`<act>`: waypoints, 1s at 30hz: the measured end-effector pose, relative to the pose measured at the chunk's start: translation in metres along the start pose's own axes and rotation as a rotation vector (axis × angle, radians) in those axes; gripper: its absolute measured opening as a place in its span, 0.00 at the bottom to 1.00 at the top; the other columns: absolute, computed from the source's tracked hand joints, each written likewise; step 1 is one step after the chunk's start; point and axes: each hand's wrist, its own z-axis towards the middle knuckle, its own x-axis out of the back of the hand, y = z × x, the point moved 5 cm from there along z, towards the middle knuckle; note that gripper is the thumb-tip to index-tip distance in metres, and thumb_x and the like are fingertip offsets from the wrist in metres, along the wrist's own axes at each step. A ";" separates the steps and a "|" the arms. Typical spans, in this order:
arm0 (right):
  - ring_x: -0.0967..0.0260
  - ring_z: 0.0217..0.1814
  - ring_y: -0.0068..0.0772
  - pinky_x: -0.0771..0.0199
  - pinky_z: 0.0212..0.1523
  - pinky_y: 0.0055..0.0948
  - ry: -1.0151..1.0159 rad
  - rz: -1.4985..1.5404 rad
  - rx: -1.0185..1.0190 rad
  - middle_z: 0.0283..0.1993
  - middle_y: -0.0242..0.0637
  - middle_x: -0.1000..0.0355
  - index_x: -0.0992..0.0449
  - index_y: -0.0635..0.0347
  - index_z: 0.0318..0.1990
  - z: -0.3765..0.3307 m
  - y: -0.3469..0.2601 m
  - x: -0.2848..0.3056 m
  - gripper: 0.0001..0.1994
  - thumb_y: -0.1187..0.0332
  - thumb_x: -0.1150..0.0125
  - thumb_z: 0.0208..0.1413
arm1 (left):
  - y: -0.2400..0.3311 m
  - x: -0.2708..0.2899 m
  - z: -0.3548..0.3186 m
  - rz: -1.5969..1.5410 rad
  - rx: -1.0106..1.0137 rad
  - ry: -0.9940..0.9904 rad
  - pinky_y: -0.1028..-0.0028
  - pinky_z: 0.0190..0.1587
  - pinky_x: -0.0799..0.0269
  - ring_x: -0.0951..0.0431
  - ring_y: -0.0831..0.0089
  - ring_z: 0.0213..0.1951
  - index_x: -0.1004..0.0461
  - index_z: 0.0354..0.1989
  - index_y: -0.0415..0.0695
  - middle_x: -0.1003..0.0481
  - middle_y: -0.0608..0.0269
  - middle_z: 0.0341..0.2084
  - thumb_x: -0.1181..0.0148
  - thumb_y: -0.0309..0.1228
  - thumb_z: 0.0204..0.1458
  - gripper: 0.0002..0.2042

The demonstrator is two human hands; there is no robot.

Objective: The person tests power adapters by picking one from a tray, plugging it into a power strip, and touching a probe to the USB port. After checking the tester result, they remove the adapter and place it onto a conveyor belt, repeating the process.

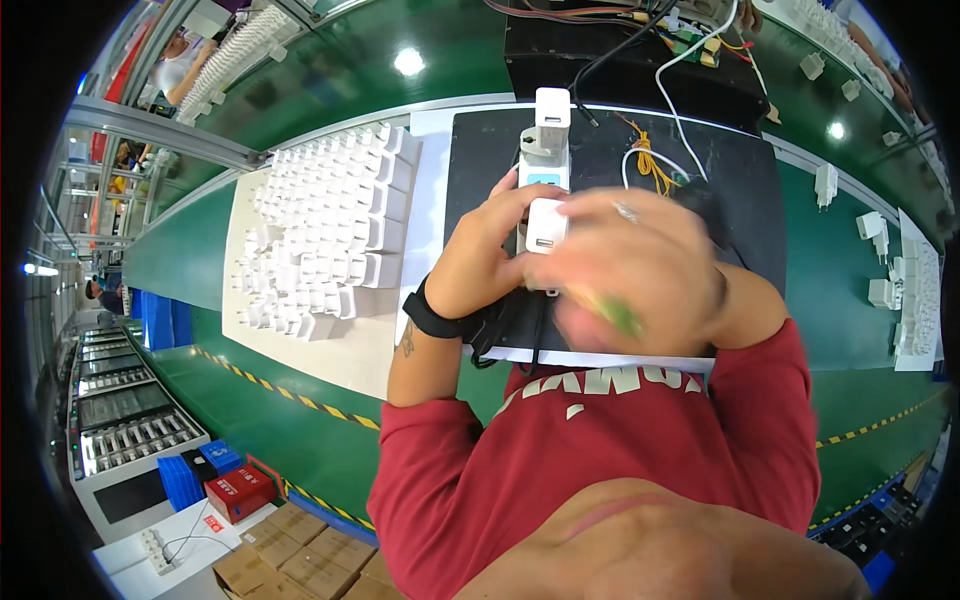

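Note:
My left hand (482, 248) is closed around a white USB charger block (546, 226), its port facing up. My right hand (640, 265) reaches across to the same charger from the right and is smeared by motion. A small green-tipped thing (622, 316) is in its grip, too blurred to name. Just beyond my hands, a white power strip (543, 177) stretches away over the black mat (600, 138). Another white charger (552, 108) is plugged in at its far end.
Several rows of white chargers (335, 200) stand on a pale board at the left. Yellow wire (652, 165) and white cable (672, 90) lie on and over the mat. Behind it sits a black box (545, 50). More chargers (880, 292) are on the green surface at right.

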 end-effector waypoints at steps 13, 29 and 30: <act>0.29 0.37 0.19 0.30 0.39 0.21 0.034 0.292 -0.763 0.35 0.34 0.23 0.21 0.63 0.43 -0.024 0.134 -0.034 0.12 0.66 0.43 0.57 | -0.001 -0.002 0.003 -0.036 0.024 -0.007 0.55 0.65 0.48 0.24 0.54 0.41 0.32 0.50 0.45 0.25 0.58 0.41 0.30 0.31 0.39 0.26; 0.25 0.42 0.38 0.26 0.43 0.28 0.105 0.037 -0.425 0.45 0.42 0.24 0.21 0.62 0.39 -0.027 0.121 -0.037 0.09 0.69 0.42 0.53 | -0.002 -0.006 -0.005 -0.004 0.087 0.000 0.55 0.65 0.50 0.27 0.61 0.51 0.36 0.58 0.40 0.25 0.57 0.46 0.32 0.30 0.42 0.32; 0.25 0.42 0.37 0.26 0.44 0.27 0.107 0.104 -0.461 0.45 0.42 0.24 0.21 0.62 0.40 -0.029 0.123 -0.037 0.09 0.69 0.42 0.54 | -0.004 -0.007 -0.004 -0.003 0.102 -0.014 0.55 0.65 0.51 0.27 0.61 0.51 0.36 0.58 0.41 0.25 0.57 0.45 0.32 0.30 0.42 0.32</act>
